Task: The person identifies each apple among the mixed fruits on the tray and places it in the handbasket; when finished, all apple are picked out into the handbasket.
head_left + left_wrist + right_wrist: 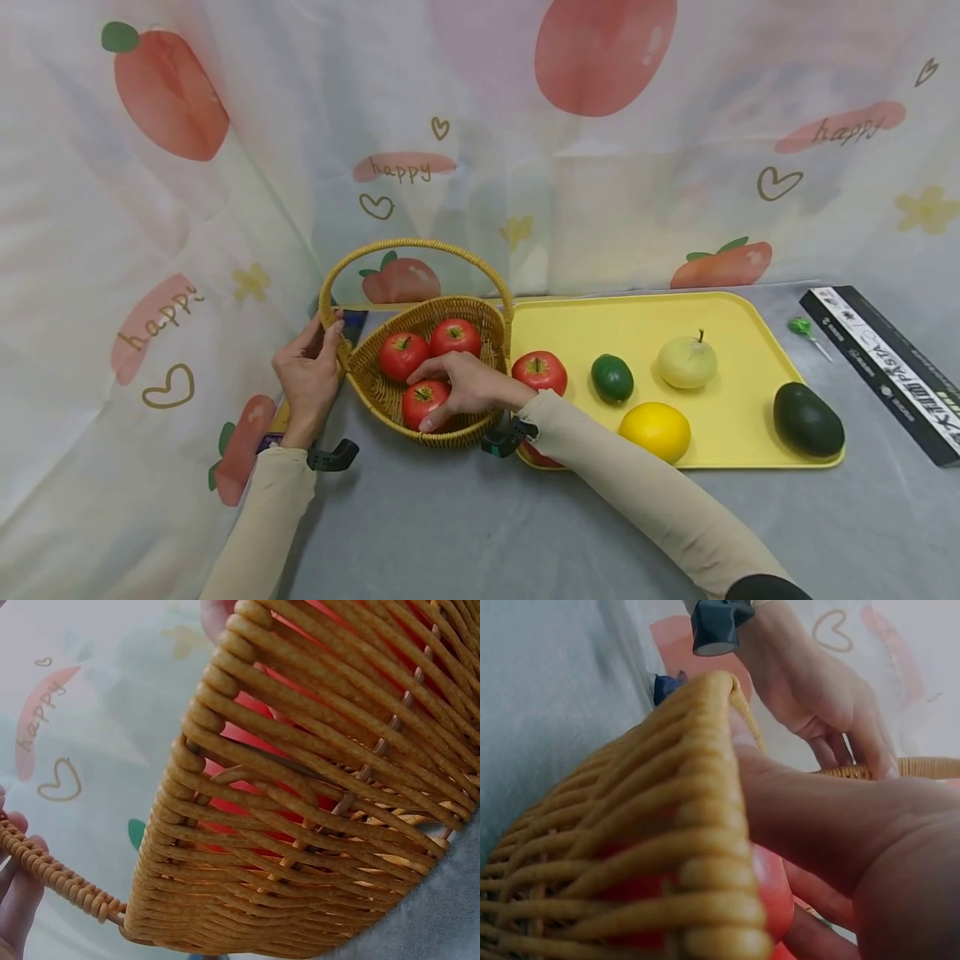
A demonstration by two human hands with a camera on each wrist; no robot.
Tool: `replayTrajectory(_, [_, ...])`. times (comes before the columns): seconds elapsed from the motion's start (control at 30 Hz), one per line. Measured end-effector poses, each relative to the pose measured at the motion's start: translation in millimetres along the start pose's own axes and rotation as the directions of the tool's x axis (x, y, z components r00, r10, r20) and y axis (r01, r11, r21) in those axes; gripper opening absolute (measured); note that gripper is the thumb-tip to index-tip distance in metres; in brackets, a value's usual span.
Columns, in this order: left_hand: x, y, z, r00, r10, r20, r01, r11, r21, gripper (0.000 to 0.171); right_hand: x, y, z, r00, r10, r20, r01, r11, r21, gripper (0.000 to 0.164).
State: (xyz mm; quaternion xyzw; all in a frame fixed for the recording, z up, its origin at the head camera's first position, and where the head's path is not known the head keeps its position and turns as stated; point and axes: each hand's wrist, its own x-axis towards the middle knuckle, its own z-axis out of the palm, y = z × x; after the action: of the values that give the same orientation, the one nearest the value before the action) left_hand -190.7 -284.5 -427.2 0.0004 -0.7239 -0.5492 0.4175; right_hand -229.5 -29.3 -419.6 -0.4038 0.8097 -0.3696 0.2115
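A wicker basket with an arched handle stands left of the yellow tray. My left hand grips the handle's left side; its fingers show around the wicker in the left wrist view. My right hand reaches over the basket's right rim and holds a red apple, thumb in front and fingers behind. In the right wrist view the basket wall partly covers that apple. Behind it in the basket lie a second apple and a third apple.
On the yellow tray lie a red apple, a green lime-like fruit, a lemon, a pale green pear and an avocado. The right forearm partly hides another red fruit. A lollipop and black box lie right.
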Motion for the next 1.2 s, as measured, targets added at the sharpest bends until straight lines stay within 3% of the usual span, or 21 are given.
replayTrajectory(0.5, [0.2,2.6,-0.2,1.0,0.006,-0.005,-0.006,1.0,0.02,0.03,-3,0,-5,0.997,-0.012,0.082,0.015,0.999,-0.032,0.068])
replayTrajectory(0.7, [-2.0,17.9,2.9,1.0,0.009,-0.006,-0.009,1.0,0.011,0.031,-13,-4,-15,0.997,-0.023,0.071,0.021,0.999,0.033,0.068])
replayTrajectory(0.87, [-5.5,32.8,3.7,1.0,0.0,0.0,0.0,1.0,0.011,0.031,-33,-11,-31,0.997,-0.059,0.044,0.053,0.99,0.128,0.067])
replayTrajectory(1.07, [-5.3,34.4,4.1,1.0,-0.007,0.004,0.007,1.0,0.014,0.033,-68,-15,-54,0.994,-0.1,-0.039,0.103,0.99,0.099,0.062])
replayTrajectory(1.2, [-4.3,35.2,4.7,1.0,-0.002,-0.003,0.002,1.0,0.013,0.03,-96,-10,-68,0.989,-0.101,-0.109,0.109,0.992,0.07,0.067])
